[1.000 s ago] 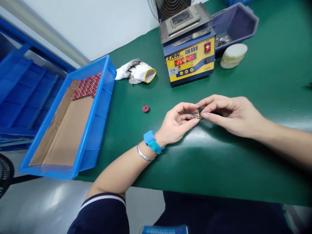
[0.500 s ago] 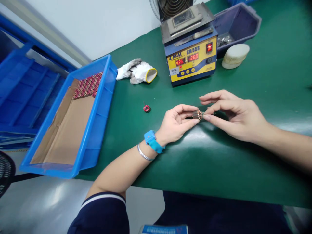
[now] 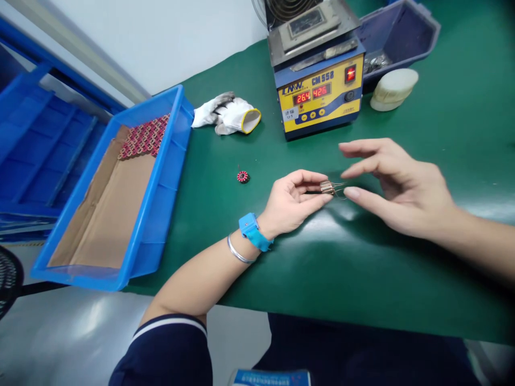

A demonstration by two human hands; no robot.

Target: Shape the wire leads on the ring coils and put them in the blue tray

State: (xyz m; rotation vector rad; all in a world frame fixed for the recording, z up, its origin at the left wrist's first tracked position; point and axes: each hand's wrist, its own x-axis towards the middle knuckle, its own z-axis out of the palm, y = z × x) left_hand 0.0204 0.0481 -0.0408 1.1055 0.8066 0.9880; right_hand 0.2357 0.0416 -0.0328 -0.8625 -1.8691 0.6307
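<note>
Between the thumb and fingers of my left hand [image 3: 295, 201] is a small copper-wound motor stator [image 3: 327, 187], with thin wire leads [image 3: 340, 187] sticking out to the right. My right hand [image 3: 402, 187] hovers just right of those leads, thumb and fingers spread, holding nothing. A second stator [image 3: 242, 177], red and black with one wire standing up, lies on the green table [image 3: 306, 268] left of my left hand. A blue wrist strap [image 3: 254, 231] and a silver bangle [image 3: 239, 250] are on my left arm.
A blue bin [image 3: 148, 214] lined with cardboard holds rows of red stators [image 3: 145, 136]. White gloves [image 3: 227, 114] lie beside it. Behind my hands stands a yellow-fronted CM 558 heating unit [image 3: 322, 96], with a round pale container [image 3: 394, 90] and grey bin [image 3: 402, 37] to its right.
My right hand has let go of the wire leads and drawn back to the right, its fingers opening. My left hand keeps its hold on the stator.
</note>
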